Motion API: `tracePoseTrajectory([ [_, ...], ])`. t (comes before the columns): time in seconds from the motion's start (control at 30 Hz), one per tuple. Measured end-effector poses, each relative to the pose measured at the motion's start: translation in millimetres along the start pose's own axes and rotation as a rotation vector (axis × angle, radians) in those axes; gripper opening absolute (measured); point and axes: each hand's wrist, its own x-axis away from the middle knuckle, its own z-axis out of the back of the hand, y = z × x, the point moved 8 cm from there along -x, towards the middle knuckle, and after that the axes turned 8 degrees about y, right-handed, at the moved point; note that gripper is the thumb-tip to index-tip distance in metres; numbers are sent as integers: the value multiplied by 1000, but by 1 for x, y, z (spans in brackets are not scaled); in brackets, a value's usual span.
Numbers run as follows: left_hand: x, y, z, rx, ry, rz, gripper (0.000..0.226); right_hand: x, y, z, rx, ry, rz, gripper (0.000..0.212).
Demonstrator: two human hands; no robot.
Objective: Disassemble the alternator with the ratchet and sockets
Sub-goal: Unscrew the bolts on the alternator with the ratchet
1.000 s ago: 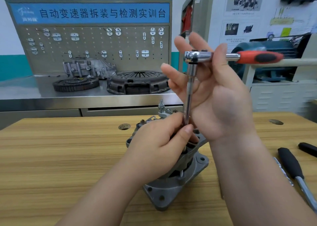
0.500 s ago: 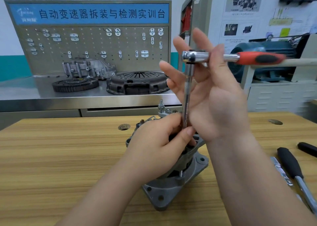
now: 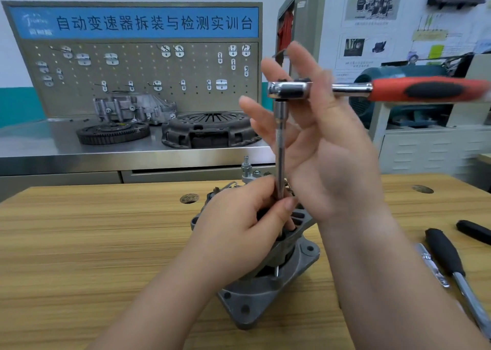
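Observation:
The grey alternator [image 3: 265, 294] stands on the wooden table [image 3: 79, 243]. A ratchet [image 3: 288, 90] with a red and black handle [image 3: 430, 91] lies level on top of a long upright extension bar [image 3: 280, 153] that runs down into the alternator. My left hand [image 3: 239, 232] grips the bar's lower end on top of the alternator and hides the socket. My right hand [image 3: 326, 150] is raised behind the bar with its fingers straight and spread. Its thumb lies across the ratchet's neck and pinches it against the fingers.
Two black-handled tools [image 3: 446, 254] [image 3: 475, 231] and a small chrome piece [image 3: 433, 267] lie on the table at the right. Behind stands a steel bench [image 3: 32, 147] with a flywheel [image 3: 113, 133], a clutch cover [image 3: 210, 130], a casting and a pegboard [image 3: 132, 78]. A teal motor [image 3: 406, 73] sits at the right.
The ratchet head has shifted slightly left and its handle has swung a little toward me, now blurred. My left hand keeps its grip on the bar.

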Motion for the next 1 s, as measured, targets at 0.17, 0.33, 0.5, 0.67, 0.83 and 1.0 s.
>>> tracePoseTrajectory([
  [0.17,1,3,1,-12,3,-29,23,0,13,2,29,3,-183,42],
  [0.33,0,0,0,-33,0,-1,19,5,-8,-4,207,-3,124,22],
  [0.5,0,3,2,4,21,-35,17,5,-3,-7,91,-32,51,26],
  [0.67,0,4,0,29,-14,-50,18,2,12,-1,-17,0,-183,43],
  [0.83,-1,2,0,3,-4,-20,17,4,-5,-4,127,28,73,23],
  [1.0,-1,3,1,-27,18,-28,21,4,-6,-5,148,17,135,23],
])
